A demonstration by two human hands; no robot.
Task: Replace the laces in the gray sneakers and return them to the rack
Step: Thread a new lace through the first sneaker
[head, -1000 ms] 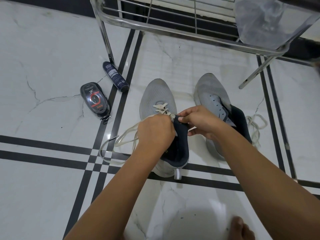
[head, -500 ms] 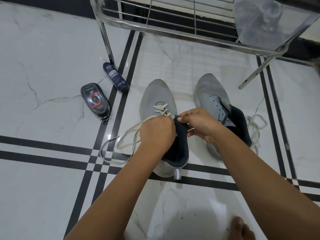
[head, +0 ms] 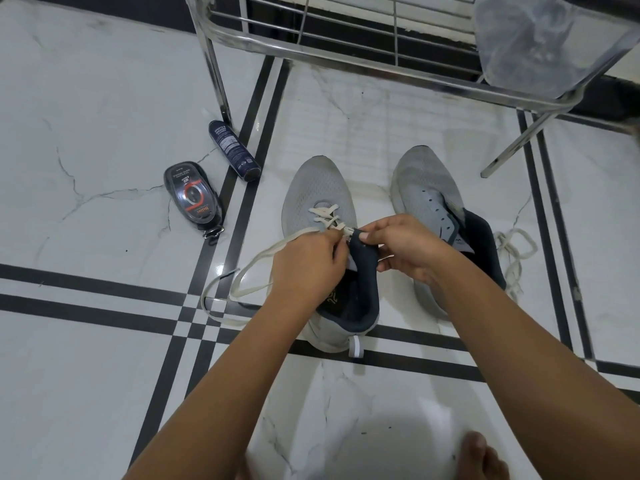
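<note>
Down on the white marble floor [head: 104,358], crossed by black stripes, the labels are the first thing to look for: a dark spray can [head: 234,151] lies on its side by the rack's leg with white print too small to read. Just beside it is a shoe-shine sponge pack [head: 194,197] with a red band, a small "NEW", and a brand word I cannot make out for certain. Nearer the middle of the floor, the two gray sneakers stand side by side, toes toward the steel rack [head: 311,50] at the far edge. The left sneaker [head: 318,188] has a cream lace [head: 242,271] crossed through its lowest eyelets, the slack looping out over the stripes. The left hand [head: 308,261] is curled, gripping that lace close to the eyelets. The right hand [head: 405,247] pinches the top of the dark tongue [head: 362,258] between thumb and fingers. The right sneaker [head: 426,181] has bare eyelets, and a loose lace [head: 516,251] lies heaped on the floor against its outer side. A clear plastic bag [head: 533,43] sits on the rack's right end. Bare toes [head: 481,455] show at the near edge.
</note>
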